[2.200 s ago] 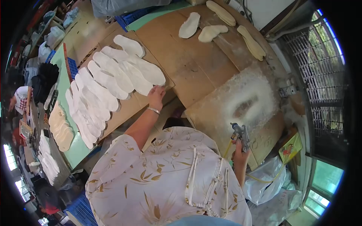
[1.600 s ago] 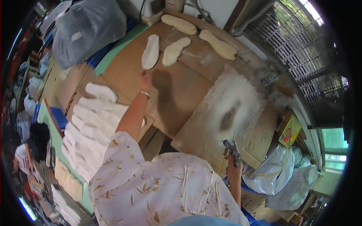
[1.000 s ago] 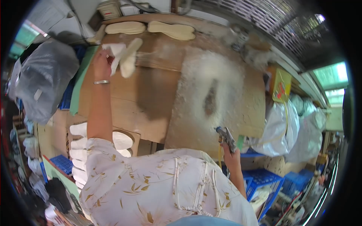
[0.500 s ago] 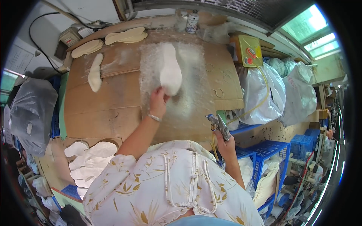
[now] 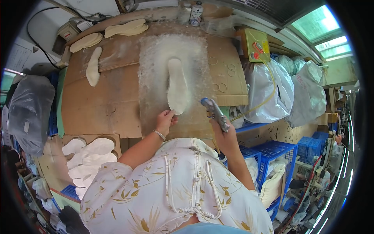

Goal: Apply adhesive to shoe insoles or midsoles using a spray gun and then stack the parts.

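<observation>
A cream insole (image 5: 178, 87) lies lengthwise over the whitish, coated patch (image 5: 152, 78) in the middle of the cardboard-covered table. My left hand (image 5: 166, 121) pinches the insole's near end between thumb and fingers. To the right, my right hand (image 5: 224, 136) is wrapped round a metal spray gun (image 5: 215, 114), its blue-tipped nozzle pointing left toward the insole without touching it. A thin yellowish hose hangs below that hand. At my lower left, several white insoles (image 5: 95, 158) lie spread over one another on cardboard.
Stacks of insoles (image 5: 126, 28) lie along the table's far left edge, with another pile (image 5: 93, 66) nearer. A spray can (image 5: 196, 13) stands at the back. On the right are a yellow container (image 5: 255, 45) with a hose, plastic bags (image 5: 269, 93) and blue crates (image 5: 276, 156).
My left hand has drawn the insole nearer to me and lowered it toward the patch. My right hand has raised the spray gun and brought it left, closer to the insole.
</observation>
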Tool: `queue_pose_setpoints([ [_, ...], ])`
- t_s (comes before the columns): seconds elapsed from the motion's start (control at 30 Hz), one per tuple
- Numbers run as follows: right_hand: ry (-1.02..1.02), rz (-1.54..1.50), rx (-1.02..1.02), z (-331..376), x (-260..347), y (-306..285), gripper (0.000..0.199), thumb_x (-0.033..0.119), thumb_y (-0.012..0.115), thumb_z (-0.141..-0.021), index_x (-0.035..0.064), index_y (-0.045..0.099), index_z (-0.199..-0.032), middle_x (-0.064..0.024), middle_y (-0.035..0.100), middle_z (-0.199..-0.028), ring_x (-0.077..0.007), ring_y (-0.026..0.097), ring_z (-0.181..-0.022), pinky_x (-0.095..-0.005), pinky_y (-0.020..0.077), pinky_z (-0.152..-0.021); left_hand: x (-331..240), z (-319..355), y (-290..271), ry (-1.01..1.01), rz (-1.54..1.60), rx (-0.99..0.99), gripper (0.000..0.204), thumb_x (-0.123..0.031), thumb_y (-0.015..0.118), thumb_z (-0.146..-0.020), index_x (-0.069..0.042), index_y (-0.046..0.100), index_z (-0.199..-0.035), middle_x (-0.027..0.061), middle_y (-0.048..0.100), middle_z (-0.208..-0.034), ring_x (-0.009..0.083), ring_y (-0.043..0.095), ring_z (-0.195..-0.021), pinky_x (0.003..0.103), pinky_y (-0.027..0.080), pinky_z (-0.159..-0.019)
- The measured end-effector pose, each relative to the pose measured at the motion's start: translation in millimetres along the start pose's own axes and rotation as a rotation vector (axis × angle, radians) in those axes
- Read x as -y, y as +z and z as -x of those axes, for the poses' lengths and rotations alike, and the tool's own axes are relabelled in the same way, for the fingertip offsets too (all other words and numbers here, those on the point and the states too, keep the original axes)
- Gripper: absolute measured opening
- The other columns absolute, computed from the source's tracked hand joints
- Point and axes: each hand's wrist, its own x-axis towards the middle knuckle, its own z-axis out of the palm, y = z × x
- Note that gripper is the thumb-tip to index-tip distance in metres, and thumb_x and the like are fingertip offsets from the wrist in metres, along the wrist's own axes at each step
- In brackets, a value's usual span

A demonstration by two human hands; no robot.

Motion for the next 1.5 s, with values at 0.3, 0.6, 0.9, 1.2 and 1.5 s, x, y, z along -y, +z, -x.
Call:
queue_pose_setpoints([
  [0.3,-0.055,0.152,-0.024,-50,25,26,0.023,0.02,0.061,-0.09,0.0014,0.055,-0.101,-0.0174,0.058,-0.072,-0.0321,0.054,-0.063,-0.0359,0.0458,-0.062,0,-4,-5,-0.032,-0.008,0.027,0.017,-0.023,0.064,-0.089,-0.006,0.058,-0.091,0.0049,0.063,-0.087,0.0143,0.065,-0.073,0.024,0.053,-0.059],
  [0.6,-0.182,0.132,-0.066,-69,14,39,0.021,0.022,0.062,-0.09,0.0034,0.055,-0.096,-0.0175,0.057,-0.067,-0.0352,0.052,-0.059,-0.0366,0.0446,-0.058,-3,-2,-5,-0.023,-0.014,0.048,0.016,-0.021,0.062,-0.09,-0.005,0.06,-0.092,0.0047,0.064,-0.088,0.0138,0.065,-0.073,0.024,0.053,-0.059],
  [0.9,-0.185,0.15,-0.078,-70,9,36,0.021,0.023,0.062,-0.09,0.0037,0.054,-0.092,-0.0167,0.057,-0.067,-0.0364,0.054,-0.06,-0.0376,0.0449,-0.058,-5,4,-7,-0.04,-0.085,0.059,0.015,-0.02,0.062,-0.09,-0.005,0.06,-0.091,0.0051,0.065,-0.087,0.0134,0.064,-0.072,0.024,0.053,-0.058],
  [1.2,-0.185,0.184,-0.116,-70,12,31,0.02,0.023,0.06,-0.091,0.0036,0.054,-0.093,-0.0173,0.058,-0.068,-0.035,0.053,-0.059,-0.0374,0.0446,-0.058,1,2,-7,-0.026,-0.114,0.055,0.018,-0.023,0.062,-0.089,-0.006,0.06,-0.092,0.0041,0.065,-0.088,0.0125,0.064,-0.072,0.023,0.051,-0.057],
  [1.5,-0.113,0.15,-0.059,-55,5,29,0.022,0.024,0.061,-0.09,0.0037,0.054,-0.093,-0.019,0.056,-0.066,-0.0395,0.051,-0.06,-0.0374,0.044,-0.056,1,5,-5,-0.014,-0.117,0.04,0.018,-0.023,0.063,-0.089,-0.006,0.061,-0.093,0.0039,0.065,-0.087,0.0119,0.064,-0.072,0.023,0.051,-0.057],
])
